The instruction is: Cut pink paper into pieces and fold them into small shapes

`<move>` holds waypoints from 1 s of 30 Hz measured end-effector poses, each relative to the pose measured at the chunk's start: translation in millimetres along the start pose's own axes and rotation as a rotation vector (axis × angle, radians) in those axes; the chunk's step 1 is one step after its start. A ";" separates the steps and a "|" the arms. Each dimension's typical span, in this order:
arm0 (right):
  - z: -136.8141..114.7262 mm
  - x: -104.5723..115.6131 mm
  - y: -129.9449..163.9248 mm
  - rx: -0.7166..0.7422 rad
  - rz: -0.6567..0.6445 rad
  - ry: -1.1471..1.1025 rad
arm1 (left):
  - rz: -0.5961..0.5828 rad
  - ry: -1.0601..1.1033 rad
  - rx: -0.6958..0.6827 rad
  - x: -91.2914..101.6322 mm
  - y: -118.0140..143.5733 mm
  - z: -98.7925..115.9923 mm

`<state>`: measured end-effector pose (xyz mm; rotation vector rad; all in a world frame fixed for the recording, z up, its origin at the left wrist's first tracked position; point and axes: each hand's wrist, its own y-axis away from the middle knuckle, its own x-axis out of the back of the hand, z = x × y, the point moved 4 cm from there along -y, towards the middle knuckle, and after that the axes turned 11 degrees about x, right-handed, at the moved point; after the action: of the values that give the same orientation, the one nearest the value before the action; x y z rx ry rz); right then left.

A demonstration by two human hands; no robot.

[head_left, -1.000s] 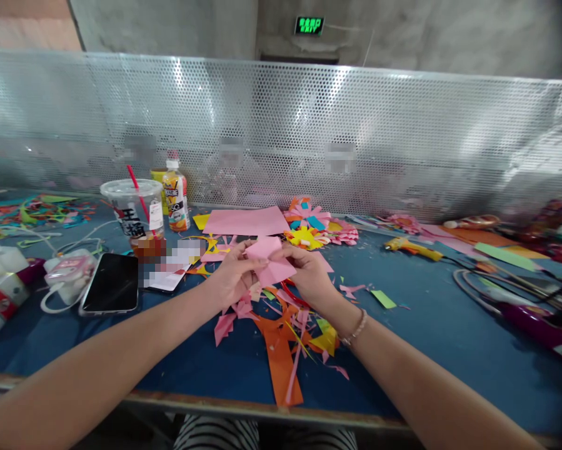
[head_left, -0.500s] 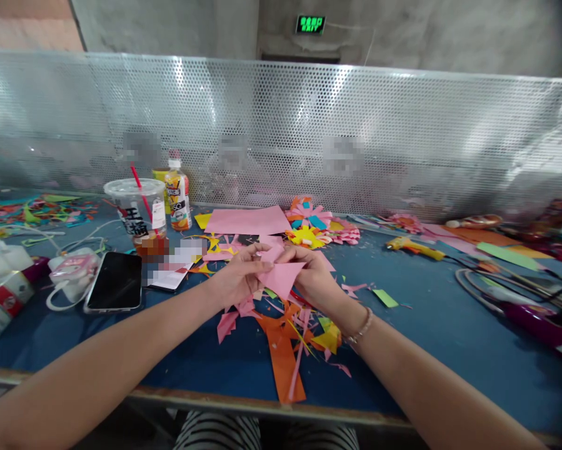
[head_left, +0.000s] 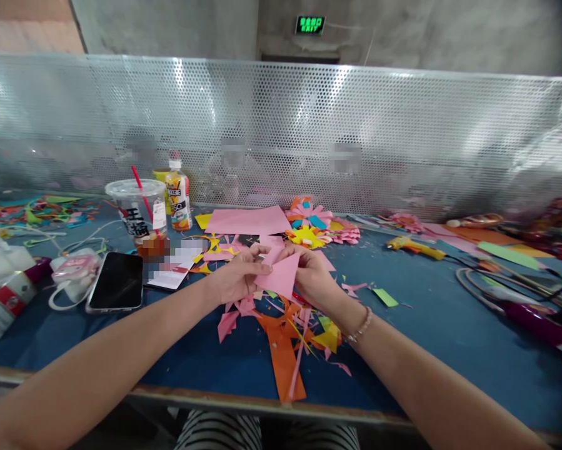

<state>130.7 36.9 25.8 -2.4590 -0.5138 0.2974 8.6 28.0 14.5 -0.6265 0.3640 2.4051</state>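
Observation:
Between my two hands is a small piece of pink paper (head_left: pixel 281 275) with a pointed lower part, held above the table. My left hand (head_left: pixel 241 275) pinches its left edge between thumb and fingers. My right hand (head_left: pixel 312 275) grips the right edge, and its fingertips are partly hidden behind the paper. Below the hands lie an orange paper strip (head_left: pixel 283 359), a yellow scrap (head_left: pixel 327 339) and several pink offcuts. Just beyond them rest a larger pink sheet (head_left: pixel 247 222) and paper flowers in pink and yellow (head_left: pixel 307 236).
To the left stand a plastic cup with a red straw (head_left: pixel 136 215), a drink bottle (head_left: pixel 177 197) and a phone (head_left: pixel 115 281). A yellow glue gun (head_left: pixel 416 248), cables and a purple tool (head_left: pixel 534 322) lie right. A perforated metal screen (head_left: pixel 281 112) closes the table's back.
The pink paper has turned in my fingers, its point swinging from the right to a more upright position. Both hands stay in nearly the same place.

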 end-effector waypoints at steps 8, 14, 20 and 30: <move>1.0 5.4 -1.6 -0.023 -0.012 0.068 | 0.324 -0.241 -0.377 5.3 1.6 8.9; 4.0 9.7 -3.1 -0.001 0.034 0.196 | 0.449 -0.565 -0.494 -6.8 12.3 19.5; -3.7 7.0 -4.8 0.072 0.081 0.195 | 0.494 -0.517 -0.467 -9.8 12.3 15.6; 0.7 6.7 -4.2 0.005 0.080 0.275 | 0.454 -0.498 -0.412 -4.4 6.5 10.2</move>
<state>135.3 43.3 27.1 -2.4669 -0.2969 -0.0099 4.0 24.9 26.1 -0.0898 -0.2358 2.9906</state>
